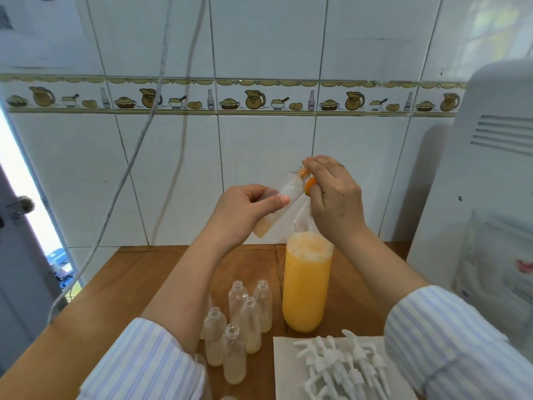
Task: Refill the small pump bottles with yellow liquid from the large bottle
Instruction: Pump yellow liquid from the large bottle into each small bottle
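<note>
My left hand (245, 209) grips a small clear bottle (288, 189), held up and tilted with its neck toward the upper right; a little pale liquid sits in its base. My right hand (337, 197) pinches a small orange piece (310, 183) at that bottle's mouth; I cannot tell what the piece is. Below both hands the large bottle (305, 284) stands upright on the wooden table (129, 284), mostly full of yellow liquid with foam on top. Several small open bottles (251, 321) stand just left of it, each with a little liquid at the bottom.
Several white pump heads (340, 365) lie piled on a white paper sheet (284, 370) at the front right. A large white appliance (490, 168) stands at the table's right side. Cables (138, 140) hang down the tiled wall on the left.
</note>
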